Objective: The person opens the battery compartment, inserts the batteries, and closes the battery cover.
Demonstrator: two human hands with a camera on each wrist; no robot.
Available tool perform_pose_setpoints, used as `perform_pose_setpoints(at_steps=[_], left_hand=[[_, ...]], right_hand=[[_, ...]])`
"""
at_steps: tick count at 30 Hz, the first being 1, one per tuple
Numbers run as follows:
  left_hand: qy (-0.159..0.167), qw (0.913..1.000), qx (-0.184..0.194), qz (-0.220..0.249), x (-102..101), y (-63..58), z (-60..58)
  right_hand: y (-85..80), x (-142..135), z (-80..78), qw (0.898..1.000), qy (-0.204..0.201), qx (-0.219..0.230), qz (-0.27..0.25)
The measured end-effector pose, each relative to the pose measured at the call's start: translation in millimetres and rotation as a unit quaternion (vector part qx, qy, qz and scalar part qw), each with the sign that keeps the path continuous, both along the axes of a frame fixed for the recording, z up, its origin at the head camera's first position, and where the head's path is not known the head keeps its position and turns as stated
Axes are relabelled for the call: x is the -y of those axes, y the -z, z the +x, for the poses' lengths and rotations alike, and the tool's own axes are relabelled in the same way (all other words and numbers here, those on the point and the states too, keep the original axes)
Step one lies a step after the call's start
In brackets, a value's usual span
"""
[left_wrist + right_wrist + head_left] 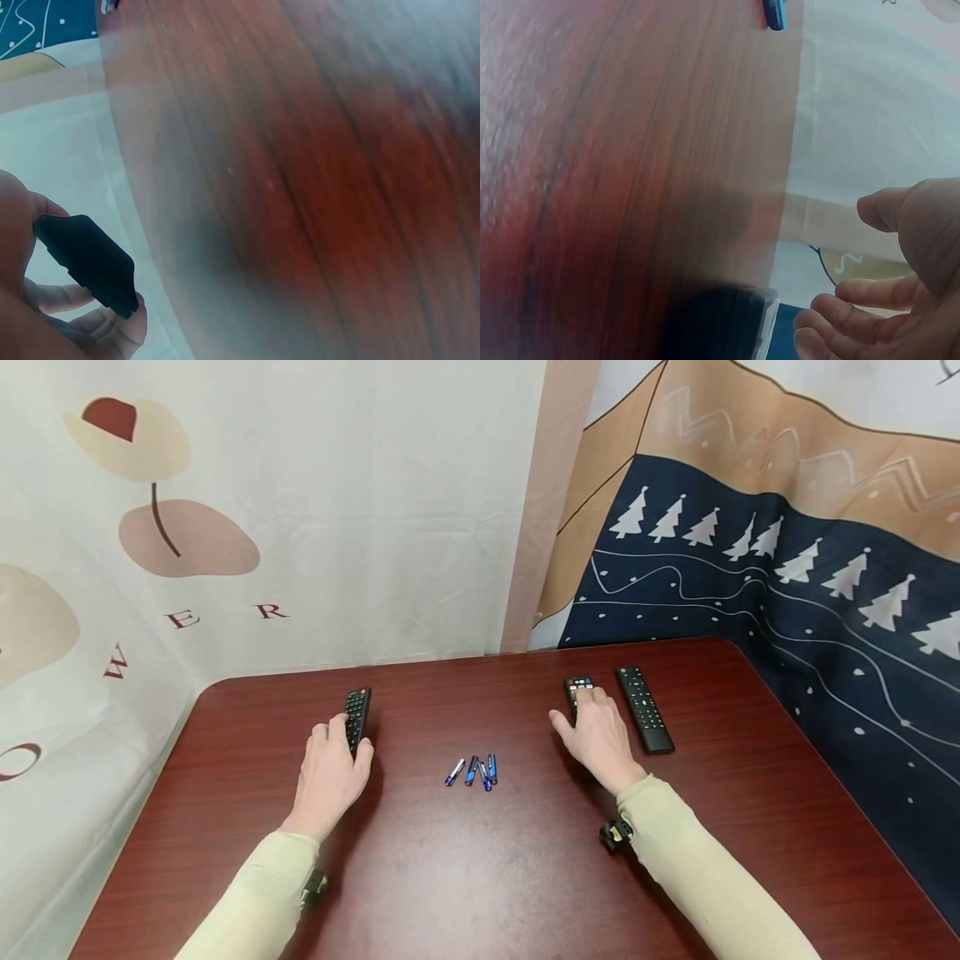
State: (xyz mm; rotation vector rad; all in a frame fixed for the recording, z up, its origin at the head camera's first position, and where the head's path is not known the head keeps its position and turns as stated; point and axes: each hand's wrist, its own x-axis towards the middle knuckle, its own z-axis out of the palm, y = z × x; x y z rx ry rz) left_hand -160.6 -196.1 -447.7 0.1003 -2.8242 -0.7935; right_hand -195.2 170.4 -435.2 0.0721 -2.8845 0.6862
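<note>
My left hand [330, 777] holds a black remote control [358, 708] by its near end, tilted with its far end up. In the left wrist view, thumb and fingers grip the edges of this remote [90, 259]. My right hand [597, 735] hovers over a second remote control [576, 683], its fingers hiding most of it. The right wrist view shows that hand [885, 300] with loose fingers and the thumb apart, nothing between them. Just right of it lies a third black remote [645, 710]. Several blue batteries [472, 772] lie between the hands.
The dark red wooden table [465, 877] has rounded far corners. A pale printed curtain [360, 527] hangs behind it, and a navy cloth with white trees [697, 581] covers the right side. A dark, blurred object [720, 326] lies low in the right wrist view.
</note>
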Motion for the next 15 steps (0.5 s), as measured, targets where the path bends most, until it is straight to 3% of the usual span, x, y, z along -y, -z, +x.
perform_pose_setpoints(at_steps=[15], left_hand=[[0.016,0.9990,0.018,0.037,-24.4,-9.5,2.8]], right_hand=[[1.0,11.6,4.7,0.999,-0.024,-0.014,-0.024]])
